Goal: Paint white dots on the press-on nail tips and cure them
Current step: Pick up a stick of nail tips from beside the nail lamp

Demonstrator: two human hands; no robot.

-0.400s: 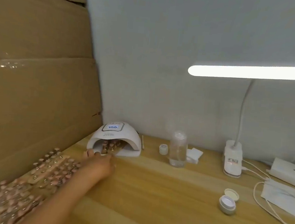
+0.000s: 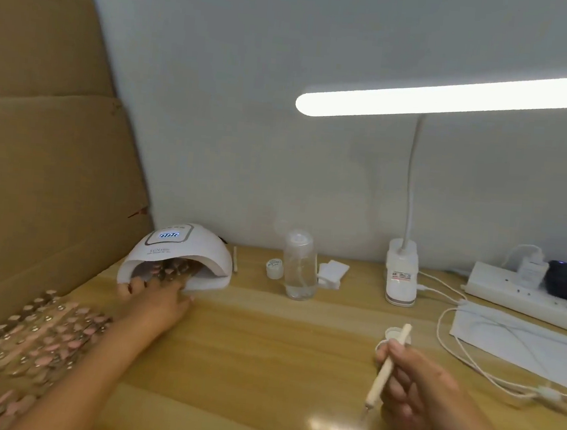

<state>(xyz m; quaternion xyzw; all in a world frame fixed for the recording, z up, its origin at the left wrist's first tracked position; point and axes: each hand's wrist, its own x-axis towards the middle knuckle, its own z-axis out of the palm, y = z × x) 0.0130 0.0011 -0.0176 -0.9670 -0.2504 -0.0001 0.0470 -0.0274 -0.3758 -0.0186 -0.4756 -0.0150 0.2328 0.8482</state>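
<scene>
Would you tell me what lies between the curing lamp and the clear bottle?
The head view shows a thin stick and a small white jar there.

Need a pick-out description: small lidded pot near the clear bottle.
Start at the white dome curing lamp at the back left of the desk and go right to the clear bottle. The small white pot stands just left of it. It is squat and capped, unlike the tall bottle and the flat white pads beyond.

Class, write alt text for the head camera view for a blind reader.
A person's left hand rests at the mouth of a nail curing lamp with pink nail tips inside, while the right hand holds a wooden-handled dotting tool above the desk. More tips lie in rows at the left.
</scene>
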